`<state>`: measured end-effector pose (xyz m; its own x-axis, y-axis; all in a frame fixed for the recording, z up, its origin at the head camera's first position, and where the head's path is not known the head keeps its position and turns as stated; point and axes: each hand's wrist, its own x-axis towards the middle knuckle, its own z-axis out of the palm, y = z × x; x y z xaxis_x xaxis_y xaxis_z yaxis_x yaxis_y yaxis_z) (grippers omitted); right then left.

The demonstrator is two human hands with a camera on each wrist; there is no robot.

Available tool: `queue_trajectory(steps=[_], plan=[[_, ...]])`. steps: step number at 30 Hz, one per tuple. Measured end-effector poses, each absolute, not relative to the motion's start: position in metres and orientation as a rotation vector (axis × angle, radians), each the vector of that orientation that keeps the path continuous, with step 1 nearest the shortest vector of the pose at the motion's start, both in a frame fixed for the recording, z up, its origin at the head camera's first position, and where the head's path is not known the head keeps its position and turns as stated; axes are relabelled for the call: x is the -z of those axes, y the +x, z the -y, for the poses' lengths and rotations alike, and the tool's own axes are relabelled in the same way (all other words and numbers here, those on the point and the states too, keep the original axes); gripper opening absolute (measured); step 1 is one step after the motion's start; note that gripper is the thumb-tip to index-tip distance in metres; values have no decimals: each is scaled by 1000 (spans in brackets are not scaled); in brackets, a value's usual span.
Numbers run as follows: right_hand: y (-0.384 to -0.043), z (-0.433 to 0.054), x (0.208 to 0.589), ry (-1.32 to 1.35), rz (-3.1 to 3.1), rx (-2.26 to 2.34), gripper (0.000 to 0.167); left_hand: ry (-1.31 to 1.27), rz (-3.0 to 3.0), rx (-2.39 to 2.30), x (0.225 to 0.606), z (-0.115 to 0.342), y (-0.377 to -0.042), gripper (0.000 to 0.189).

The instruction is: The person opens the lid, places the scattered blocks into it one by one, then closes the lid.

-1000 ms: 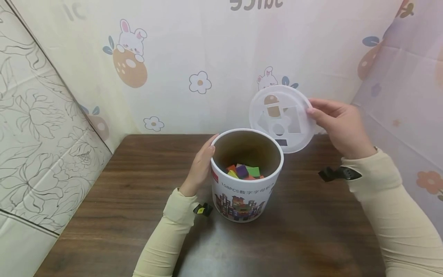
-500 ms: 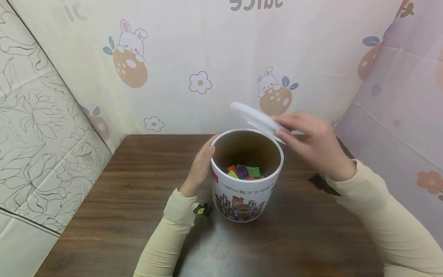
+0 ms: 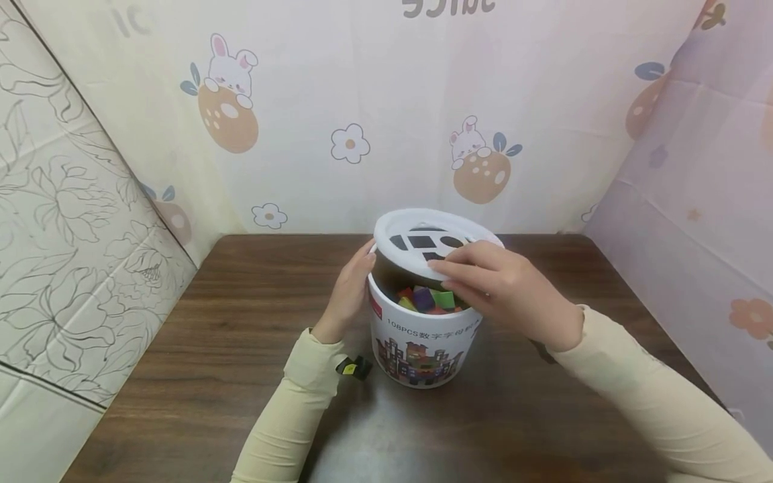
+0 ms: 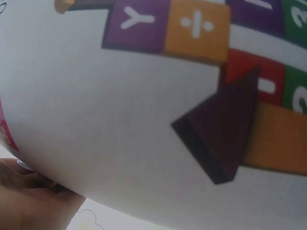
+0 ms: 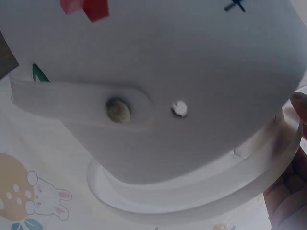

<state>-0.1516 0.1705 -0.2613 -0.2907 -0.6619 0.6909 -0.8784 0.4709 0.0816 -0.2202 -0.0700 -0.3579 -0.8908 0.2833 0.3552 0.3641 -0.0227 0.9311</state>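
Observation:
A white printed bucket stands upright on the table, with colourful blocks inside. My left hand grips its left side, thumb at the rim and the other fingers mostly hidden behind the wall. In the left wrist view the bucket's side fills the picture, part of that hand at lower left. My right hand pinches the near right edge of a white lid with cut-out shapes. The lid sits tilted over the opening, leaving a gap at the front. In the right wrist view the lid is beside the bucket's rim.
The dark wooden table extends around the bucket. A patterned curtain hangs behind its far edge, and a flower-print panel stands on the left. A strap with a round rivet lies on the bucket's side.
My right hand has brought the lid from the upper right, where it was held upright, down and left over the bucket's opening. The left hand and bucket have stayed in place.

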Motion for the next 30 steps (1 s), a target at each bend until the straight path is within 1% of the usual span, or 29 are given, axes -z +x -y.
queue_trajectory(steps=[6, 12, 20, 30], plan=[[-150, -168, 274, 1320, 2041, -436, 37, -663, 2121, 2137, 357, 69, -220, 49], [-148, -164, 284, 1376, 1985, -444, 30, -569, 2101, 2173, 357, 68, -219, 52], [-144, -162, 289, 1374, 2016, -489, 30, -605, 2019, 2271, 354, 68, -219, 51], [-142, -161, 294, 1406, 1999, -518, 29, -646, 2013, 2242, 354, 68, -219, 49]])
